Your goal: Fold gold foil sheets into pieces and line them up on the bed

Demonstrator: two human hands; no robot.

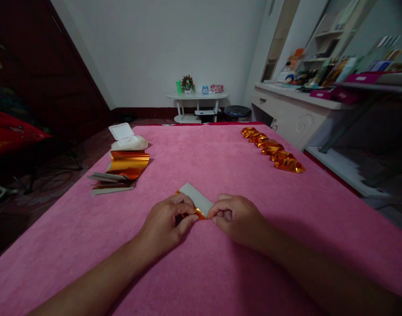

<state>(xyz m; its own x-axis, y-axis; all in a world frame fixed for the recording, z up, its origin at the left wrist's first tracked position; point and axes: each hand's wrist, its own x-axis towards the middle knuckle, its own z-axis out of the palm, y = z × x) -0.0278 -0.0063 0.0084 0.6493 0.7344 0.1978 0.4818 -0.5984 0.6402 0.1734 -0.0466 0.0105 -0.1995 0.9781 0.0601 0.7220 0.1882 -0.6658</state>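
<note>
A sheet of gold foil paper (198,197) lies on the pink cloth with its grey backing upward and its near edge turned over, showing shiny gold. My left hand (171,218) pinches that folded edge, thumb and fingers closed on it. At the right corner of the sheet, my right hand (238,218) has its thumb and fingertips pressed together on the paper. A stack of similar foil sheets (128,164) sits at the left, its top sheet curled. Several folded gold foil pieces (270,148) form a row at the right.
The pink cloth (194,267) covers the broad surface before me. An opened white box (123,133) stands behind the foil stack. Beyond are a small white table (197,95), a dark stool (237,111) and a cluttered white dresser (291,103).
</note>
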